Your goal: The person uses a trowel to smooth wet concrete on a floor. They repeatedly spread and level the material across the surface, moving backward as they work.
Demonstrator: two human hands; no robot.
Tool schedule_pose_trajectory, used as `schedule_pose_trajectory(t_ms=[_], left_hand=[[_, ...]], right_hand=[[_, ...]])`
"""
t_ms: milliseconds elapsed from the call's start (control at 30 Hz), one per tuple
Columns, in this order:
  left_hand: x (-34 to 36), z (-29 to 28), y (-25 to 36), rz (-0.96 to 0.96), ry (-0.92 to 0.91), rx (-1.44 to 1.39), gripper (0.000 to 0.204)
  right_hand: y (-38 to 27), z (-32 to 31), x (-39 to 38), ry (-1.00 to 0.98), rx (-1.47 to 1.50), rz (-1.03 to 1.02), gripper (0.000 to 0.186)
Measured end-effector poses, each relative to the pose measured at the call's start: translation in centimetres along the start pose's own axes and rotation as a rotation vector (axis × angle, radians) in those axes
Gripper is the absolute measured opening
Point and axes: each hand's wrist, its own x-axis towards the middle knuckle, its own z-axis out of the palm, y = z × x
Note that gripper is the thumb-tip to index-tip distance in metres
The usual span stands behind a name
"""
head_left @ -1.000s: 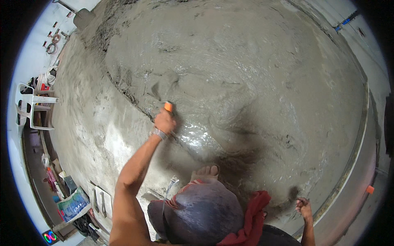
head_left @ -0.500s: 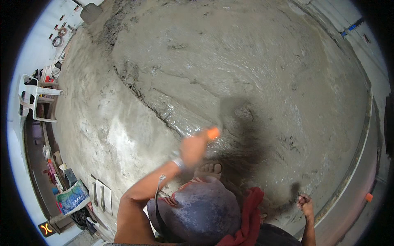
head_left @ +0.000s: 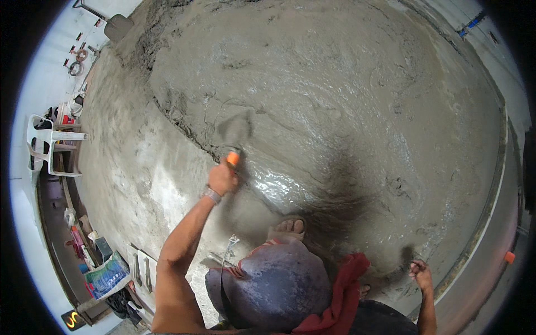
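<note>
Fingers of left hand (head_left: 223,178) wrapped around orange-handled trowel (head_left: 235,133). Blade blurred, lying just beyond fingers, long axis running away from them; on or just above wet grey cement (head_left: 385,106), near its rough left edge, cannot tell which. Left hand nearer. Next, bare toes (head_left: 288,226), cap (head_left: 273,287), red cloth (head_left: 343,296). Right hand (head_left: 421,273) well apart, fingers curled; cannot tell if pinching anything. Farther: printed bag (head_left: 107,277), lettering too small to read; white chair (head_left: 53,135). Farthest: shovel (head_left: 118,27).
</note>
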Motion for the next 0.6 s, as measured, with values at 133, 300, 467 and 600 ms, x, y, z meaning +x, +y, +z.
schedule_pose_trajectory(t_ms=[133,300,467,600], left_hand=[[-0.2,-2.2,5.8,0.218,0.02,-0.06,0.046],[12.5,-6.2,3.7,0.112,0.274,0.086,0.036],[19.7,-6.2,11.6,0.157,0.006,-0.018,0.032],[16.0,-2.3,13.3,0.372,0.005,-0.016,0.035]], right_hand=[[0.4,-0.3,-0.2,0.043,0.02,-0.035,0.036],[-0.4,-0.2,-1.8,0.092,0.016,-0.003,0.029],[4.1,-2.1,-1.9,0.148,-0.229,0.095,0.039],[1.0,-2.3,-2.3,0.125,-0.187,0.037,0.041]])
